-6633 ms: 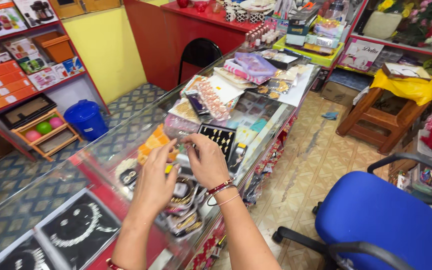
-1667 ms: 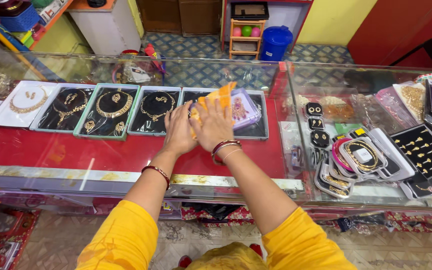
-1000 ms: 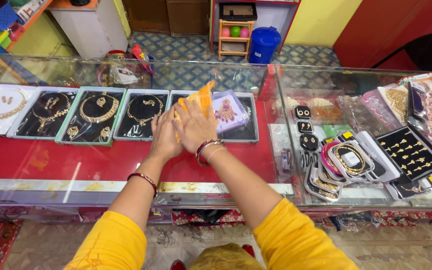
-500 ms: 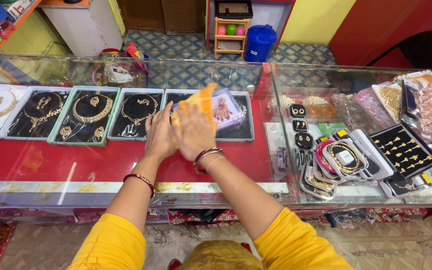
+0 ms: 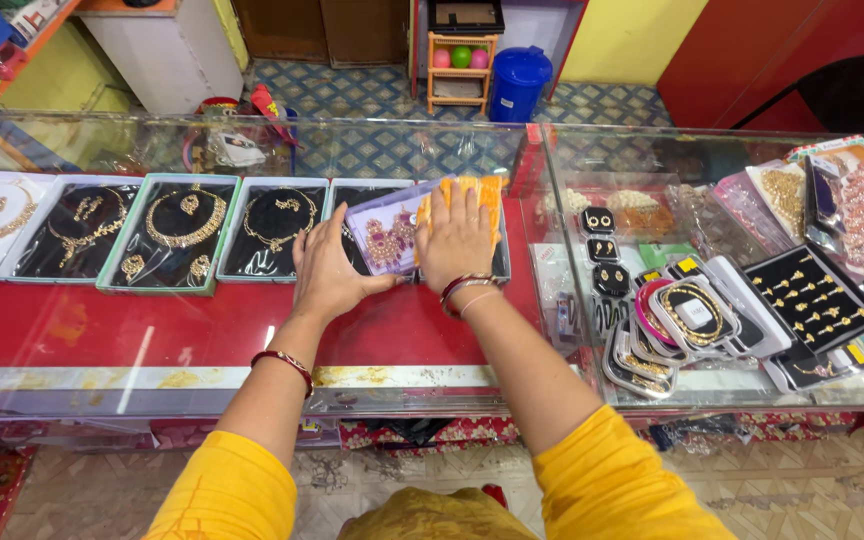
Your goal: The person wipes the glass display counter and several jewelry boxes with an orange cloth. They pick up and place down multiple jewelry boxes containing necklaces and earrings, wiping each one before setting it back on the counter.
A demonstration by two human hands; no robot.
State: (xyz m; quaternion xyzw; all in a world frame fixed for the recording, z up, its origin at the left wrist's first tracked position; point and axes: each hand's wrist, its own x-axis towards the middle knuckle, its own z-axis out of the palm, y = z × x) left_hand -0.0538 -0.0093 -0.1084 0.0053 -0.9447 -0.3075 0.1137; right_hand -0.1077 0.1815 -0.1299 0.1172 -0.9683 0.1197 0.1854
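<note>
the right hand (image 5: 455,240) presses an orange cloth (image 5: 460,195) flat on the glass bench (image 5: 402,330), wiping; the left hand (image 5: 327,272), open, steadies a clear jewellery box (image 5: 382,235). next needs a firm sweep.

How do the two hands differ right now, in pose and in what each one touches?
The right hand lies flat, palm down, pressing an orange cloth onto the clear jewellery box; the left hand rests bare at that box's near left edge, holding no cloth. The right hand reaches further across the glass counter than the left hand. Both wear bangles at the wrist and yellow sleeves.
</note>
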